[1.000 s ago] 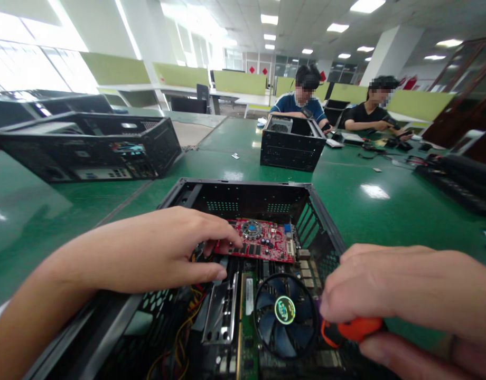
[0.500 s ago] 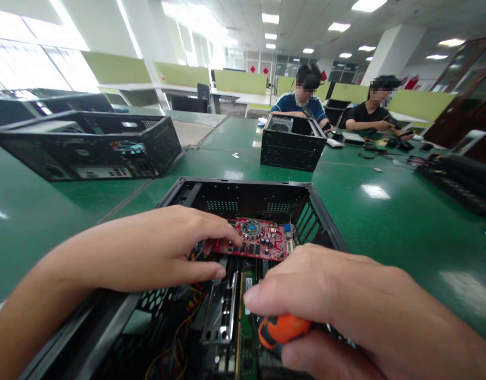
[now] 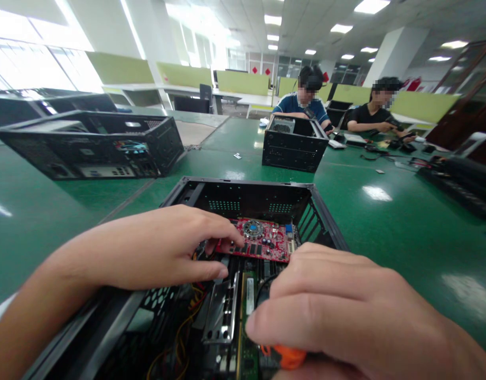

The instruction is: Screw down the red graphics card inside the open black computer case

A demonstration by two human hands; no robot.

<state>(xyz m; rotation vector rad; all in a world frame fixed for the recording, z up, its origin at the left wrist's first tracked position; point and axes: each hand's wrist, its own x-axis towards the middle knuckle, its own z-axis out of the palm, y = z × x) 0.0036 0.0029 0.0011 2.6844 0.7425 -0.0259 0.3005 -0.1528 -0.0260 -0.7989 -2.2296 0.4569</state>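
Note:
An open black computer case (image 3: 326, 221) lies in front of me on the green table. A red graphics card (image 3: 267, 241) stands inside it near the far wall. My left hand (image 3: 164, 248) reaches in from the left, fingers curled, with fingertips on the card's left end and the thumb below it. My right hand (image 3: 338, 311) is closed round an orange-handled tool (image 3: 284, 356), probably a screwdriver, low over the motherboard; it hides the cooler fan. A green memory stick (image 3: 249, 316) and a metal bracket (image 3: 223, 311) show between the hands.
A second black case (image 3: 88, 142) lies on its side at the left. A third open case (image 3: 292, 142) stands farther back, with two seated people (image 3: 302, 100) behind it. Cables and small parts (image 3: 385, 150) lie at the right, and black equipment (image 3: 460, 179) at the right edge.
My right hand with the orange tool has moved left from the case's right edge over the fan, then sunk lower. The left hand has stayed on the red card.

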